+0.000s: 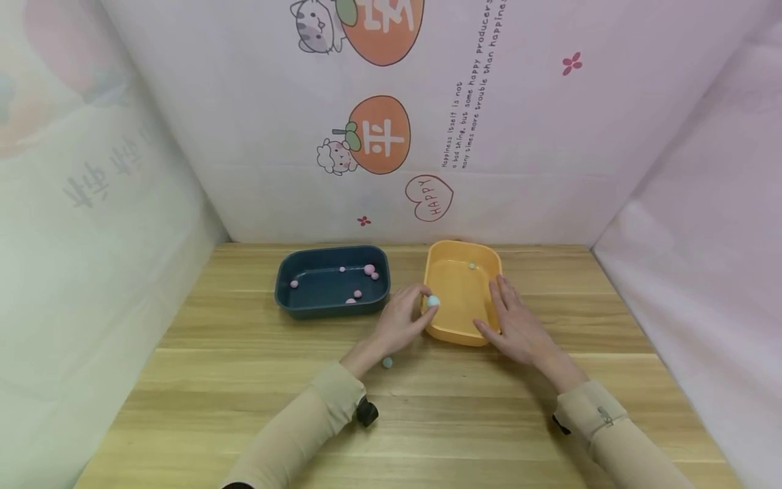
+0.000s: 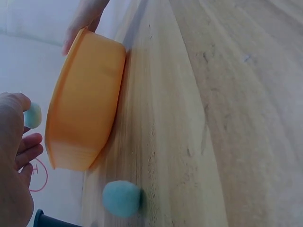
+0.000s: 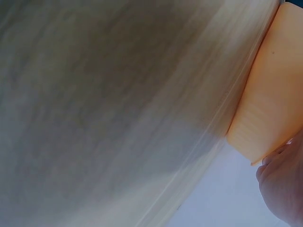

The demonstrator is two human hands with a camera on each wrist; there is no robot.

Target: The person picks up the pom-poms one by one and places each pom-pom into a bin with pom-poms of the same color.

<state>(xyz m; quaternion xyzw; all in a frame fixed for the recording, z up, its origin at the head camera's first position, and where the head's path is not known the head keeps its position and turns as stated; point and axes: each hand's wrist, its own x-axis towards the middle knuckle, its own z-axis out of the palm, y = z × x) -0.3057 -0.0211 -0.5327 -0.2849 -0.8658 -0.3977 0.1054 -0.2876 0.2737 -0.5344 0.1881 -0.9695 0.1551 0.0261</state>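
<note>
My left hand (image 1: pixel 400 318) pinches a light blue-green pompom (image 1: pixel 433 301) between thumb and fingertips, at the left rim of the yellow bin (image 1: pixel 461 299). In the left wrist view the held pompom (image 2: pixel 32 116) shows beside the bin's outer wall (image 2: pixel 87 94). My right hand (image 1: pixel 519 329) rests with fairly straight fingers on the bin's right rim. Inside the bin, near its far wall, lies one small pale pompom (image 1: pixel 472 266). Another blue-green pompom (image 1: pixel 387 363) sits on the wooden table just below the left wrist.
A dark blue bin (image 1: pixel 332 311) stands to the left, holding several pink pompoms (image 1: pixel 369 269). White printed cloth (image 1: pixel 519 136) rises behind the table (image 1: pixel 458 421) and along both sides.
</note>
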